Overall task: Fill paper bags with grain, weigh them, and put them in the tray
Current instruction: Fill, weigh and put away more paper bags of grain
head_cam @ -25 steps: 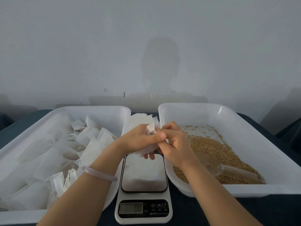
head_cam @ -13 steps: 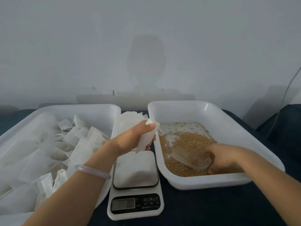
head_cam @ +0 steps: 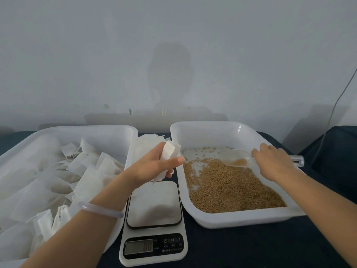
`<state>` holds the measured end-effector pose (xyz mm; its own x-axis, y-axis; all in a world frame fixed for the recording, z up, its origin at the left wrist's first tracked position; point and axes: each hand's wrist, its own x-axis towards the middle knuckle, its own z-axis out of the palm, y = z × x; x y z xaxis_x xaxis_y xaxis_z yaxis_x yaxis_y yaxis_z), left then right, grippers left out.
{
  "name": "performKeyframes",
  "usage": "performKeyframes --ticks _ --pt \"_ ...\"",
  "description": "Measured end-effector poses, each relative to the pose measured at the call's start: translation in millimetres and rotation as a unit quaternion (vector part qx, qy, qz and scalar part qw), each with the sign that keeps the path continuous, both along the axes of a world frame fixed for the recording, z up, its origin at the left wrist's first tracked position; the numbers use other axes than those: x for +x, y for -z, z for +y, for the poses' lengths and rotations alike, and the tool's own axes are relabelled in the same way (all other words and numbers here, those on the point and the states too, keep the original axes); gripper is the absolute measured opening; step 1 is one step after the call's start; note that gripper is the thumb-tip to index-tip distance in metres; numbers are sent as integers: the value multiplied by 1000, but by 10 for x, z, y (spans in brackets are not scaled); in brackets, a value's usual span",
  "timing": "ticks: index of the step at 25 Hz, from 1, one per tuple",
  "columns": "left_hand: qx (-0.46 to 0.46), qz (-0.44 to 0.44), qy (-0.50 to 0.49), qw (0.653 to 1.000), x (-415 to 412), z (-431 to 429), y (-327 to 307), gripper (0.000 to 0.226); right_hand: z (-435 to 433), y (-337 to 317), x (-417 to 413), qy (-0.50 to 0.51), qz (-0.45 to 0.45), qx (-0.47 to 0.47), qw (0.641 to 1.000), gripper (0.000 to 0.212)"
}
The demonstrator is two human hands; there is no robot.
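The right hand (head_cam: 274, 163) lies over the handle of the scoop (head_cam: 234, 158) and covers most of it. Only the clear end of the handle comes out past the wrist. The hand grips the handle, but the undersides of the fingers are hidden. The left tray (head_cam: 87, 129) is cut off by the left and bottom edges of the picture, and both forearms are cut off below. The display (head_cam: 138, 247) of the scale (head_cam: 154, 225) shows faint digits that are hard to read, and the small print beside its buttons is too small to make out. The stack of empty bags (head_cam: 148, 141) between the two trays is partly hidden behind the left hand (head_cam: 154, 167).

The left hand holds the paper bag (head_cam: 170, 151) upright between the trays, above the far edge of the scale. Thumb and fingers are curled round the bag's middle. The bag is thin, white and creased, with an open, angular top. A smooth, pale, translucent bracelet (head_cam: 100, 209) sits on the left wrist.

The scoop is clear plastic with a rounded bowl, and a little grain lies inside it. It is over the far part of the grain tray (head_cam: 212, 127), a white plastic tray with rounded corners and glossy walls. The grain (head_cam: 231, 188) is small, golden-brown and gritty, heaped toward the near side, with bare white floor showing at the far side. The left tray holds a heap of bags (head_cam: 58, 180), white, soft and crumpled. The scale is white, with a square platform with rounded corners. Everything stands on a dark blue cloth (head_cam: 251, 248).
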<state>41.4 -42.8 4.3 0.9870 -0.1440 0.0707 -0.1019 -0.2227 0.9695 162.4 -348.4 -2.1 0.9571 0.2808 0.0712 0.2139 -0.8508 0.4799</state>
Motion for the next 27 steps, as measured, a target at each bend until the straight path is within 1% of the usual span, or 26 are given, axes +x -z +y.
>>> performKeyframes --ticks 1,3,5,7,8,11,15,17,19,22,24,27 --pt "5 0 1 1000 -2 -7 3 40 6 0 12 -9 -21 -21 1000 35" --pt "-6 0 0 1000 0 -7 -6 43 -33 -7 33 -23 -11 -39 999 40" --pt "-39 8 -8 999 17 4 2 42 -105 -9 14 -42 51 -7 998 53" --pt "-44 14 -10 999 33 2 11 40 -124 7 -51 -64 134 63 987 61" --pt "-41 16 -8 999 39 -7 16 39 -109 26 -92 -69 174 93 978 62" --pt "-41 24 -2 999 46 -19 32 37 -33 126 -212 -86 263 148 950 48" --pt "-38 27 0 999 33 -7 42 37 24 169 -331 -125 311 185 924 48" --pt "-37 27 0 999 30 -7 36 37 25 144 -365 -138 323 210 913 45" --pt "-31 21 4 999 20 -10 27 36 -2 90 -383 -138 318 231 909 40" --pt "-11 3 1 1000 0 -23 8 46 -105 -34 -380 -121 310 264 905 35" --pt "-1 -15 4 1000 -9 -56 -25 51 -197 -133 -383 -118 283 269 913 32" --pt "5 -39 -1 999 -21 -146 -110 48 -273 -238 -405 -112 247 277 922 39"
